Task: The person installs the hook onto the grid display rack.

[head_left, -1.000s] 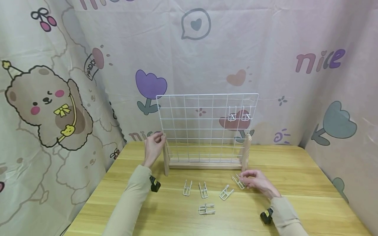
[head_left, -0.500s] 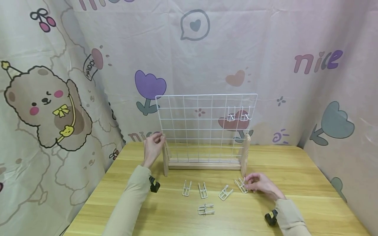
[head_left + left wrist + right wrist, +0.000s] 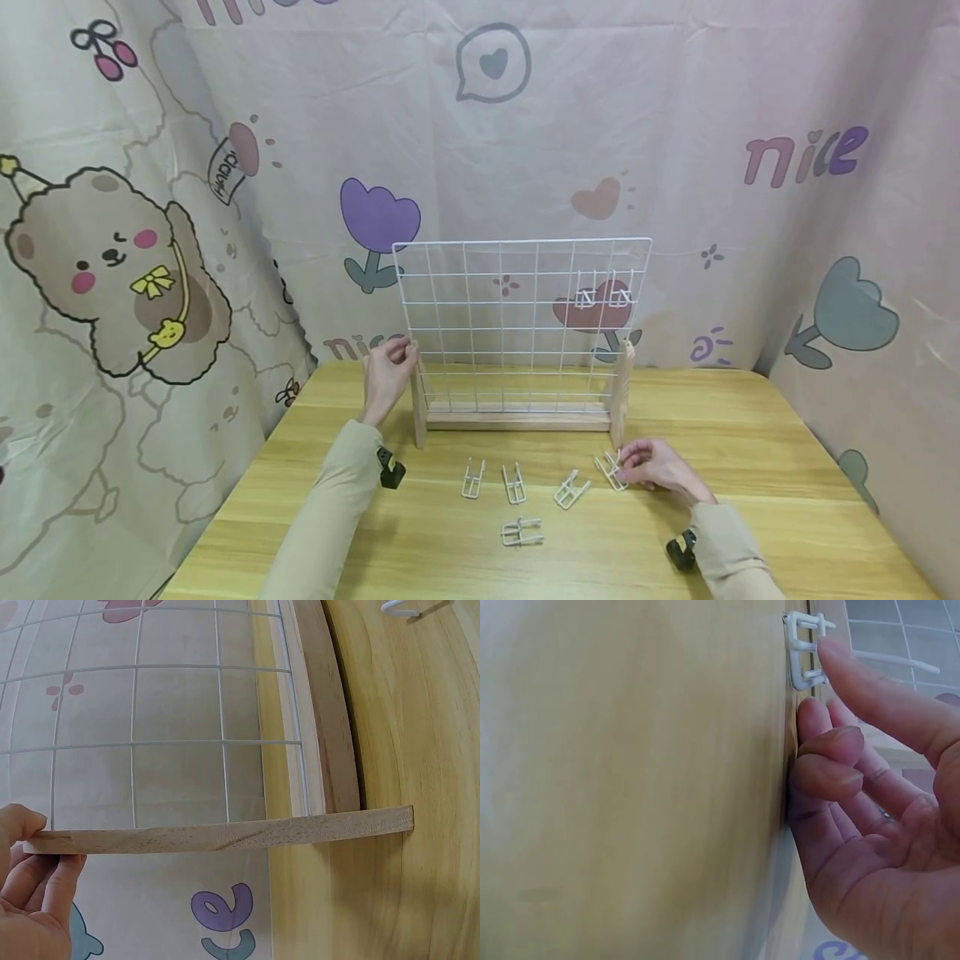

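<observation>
While pinching the top of the left wooden post (image 3: 418,408) with the left hand (image 3: 386,379) — thumb on one face, fingertips on the other — holding the right hand (image 3: 658,467) low at a white wire hook (image 3: 611,472) on the table (image 3: 450,562), just in front of the right wooden post (image 3: 622,392). Right thumb tip at the wire, other fingers bent below; cannot tell whether pinching the hook or only touching it. Upright between the posts, above a wooden base rail (image 3: 517,422): a white wire grid (image 3: 517,328). Hung side by side at its upper right, an inner hook (image 3: 585,297) and an outer hook (image 3: 620,297). Lying before the rack, a leftmost hook (image 3: 473,479) and a neighbouring hook (image 3: 514,484), both with prongs toward the grid; then a slanted hook (image 3: 572,492) nearer the right hand, and a sideways hook (image 3: 522,532) farthest from the rack. Behind everything, a patterned curtain (image 3: 450,167).
</observation>
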Demonstrator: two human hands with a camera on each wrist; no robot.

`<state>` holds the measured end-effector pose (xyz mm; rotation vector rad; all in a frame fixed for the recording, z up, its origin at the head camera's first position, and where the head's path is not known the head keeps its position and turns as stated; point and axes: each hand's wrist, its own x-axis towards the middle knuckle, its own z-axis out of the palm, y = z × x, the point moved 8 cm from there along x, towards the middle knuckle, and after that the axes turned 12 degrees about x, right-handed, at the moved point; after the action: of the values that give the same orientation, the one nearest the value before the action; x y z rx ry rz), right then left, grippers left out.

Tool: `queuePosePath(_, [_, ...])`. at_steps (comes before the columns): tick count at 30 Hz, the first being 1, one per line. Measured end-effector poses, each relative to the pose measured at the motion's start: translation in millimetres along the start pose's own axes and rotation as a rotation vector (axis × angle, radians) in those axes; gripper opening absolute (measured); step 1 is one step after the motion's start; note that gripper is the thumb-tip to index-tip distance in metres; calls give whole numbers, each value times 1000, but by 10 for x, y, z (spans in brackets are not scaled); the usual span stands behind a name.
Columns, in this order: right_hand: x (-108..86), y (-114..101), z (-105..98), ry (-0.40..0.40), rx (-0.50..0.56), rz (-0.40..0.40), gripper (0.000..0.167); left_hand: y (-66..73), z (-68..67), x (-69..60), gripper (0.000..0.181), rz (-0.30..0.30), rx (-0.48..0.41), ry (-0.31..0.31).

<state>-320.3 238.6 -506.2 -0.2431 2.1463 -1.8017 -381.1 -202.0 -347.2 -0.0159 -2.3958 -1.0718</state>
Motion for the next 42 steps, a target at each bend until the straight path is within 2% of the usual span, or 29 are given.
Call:
queuePosePath(19, [8,-12,12,1,-47,-20,29,-6,24,-12,33,-66,-21,-14])
queuePosePath(30, [11,-21,12,3,-109,-33,24,17,26,-14,34,-56,-19,9])
queuePosePath(42, [-5,-50,30,-9,-108,-46,24,16,7,-22,33,-63,5,34])
